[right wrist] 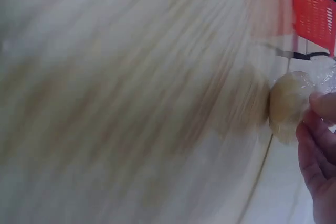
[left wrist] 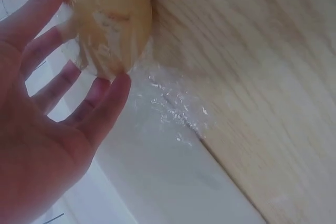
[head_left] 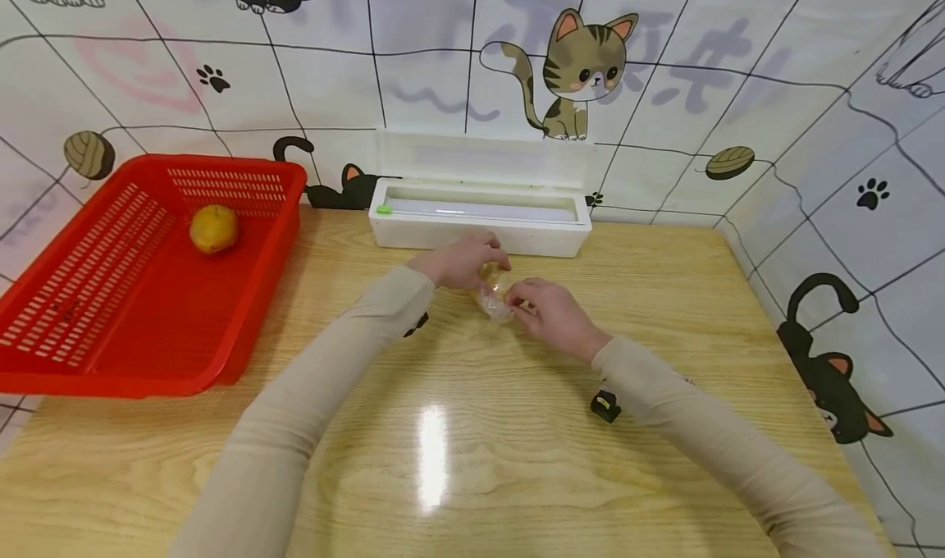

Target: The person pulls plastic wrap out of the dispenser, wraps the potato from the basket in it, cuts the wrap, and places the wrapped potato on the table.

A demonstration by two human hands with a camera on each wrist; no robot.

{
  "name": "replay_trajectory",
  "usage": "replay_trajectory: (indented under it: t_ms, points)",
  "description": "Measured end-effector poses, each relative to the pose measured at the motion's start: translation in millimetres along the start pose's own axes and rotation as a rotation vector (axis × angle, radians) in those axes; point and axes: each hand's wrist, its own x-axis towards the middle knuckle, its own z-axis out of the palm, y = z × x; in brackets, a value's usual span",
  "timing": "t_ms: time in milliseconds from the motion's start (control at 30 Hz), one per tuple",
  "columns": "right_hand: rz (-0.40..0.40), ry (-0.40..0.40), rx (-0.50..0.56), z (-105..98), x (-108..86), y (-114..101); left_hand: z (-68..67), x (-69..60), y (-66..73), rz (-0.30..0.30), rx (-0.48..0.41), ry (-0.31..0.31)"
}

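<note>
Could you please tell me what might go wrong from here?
The crumpled clear plastic film could tear where the bare right hand pinches it. The rounded yellow fruit inside might roll if the bare left hand slips. The long white box stands close behind, so a hand could bump it.

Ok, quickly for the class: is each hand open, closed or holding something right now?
Left hand: holding the yellow fruit wrapped in clear film.
Right hand: closed, pinching the film.

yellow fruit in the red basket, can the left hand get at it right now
Probably yes, if the left hand leaves the wrapped fruit: the red basket is open-topped and nothing covers the yellow fruit.
</note>
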Motion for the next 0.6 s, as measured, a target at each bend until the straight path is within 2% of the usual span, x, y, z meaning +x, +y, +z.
replay_trajectory:
  t_ms: [133,200,300,400,533,600]
  points:
    - [0.128,0.013,0.201,0.8,-2.3,4.3,2.6,2.6,1.3,0.001,0.019,0.009]
    - [0.159,0.011,0.248,0.4,-3.1,6.1,3.0,4.0,2.2,0.001,0.026,0.01]
    - [0.176,-0.009,0.26,-0.6,-4.1,8.3,2.8,5.5,3.8,-0.002,0.025,0.007]
    - [0.119,-0.063,0.138,-3.7,-3.0,6.6,2.1,6.2,4.9,-0.011,0.014,-0.003]
    - [-0.052,-0.113,-0.144,-7.5,1.8,0.9,0.6,6.5,5.3,-0.024,0.003,-0.008]
    - [-0.126,-0.107,-0.229,-8.0,3.7,-0.3,0.0,6.7,5.5,-0.025,0.001,-0.008]
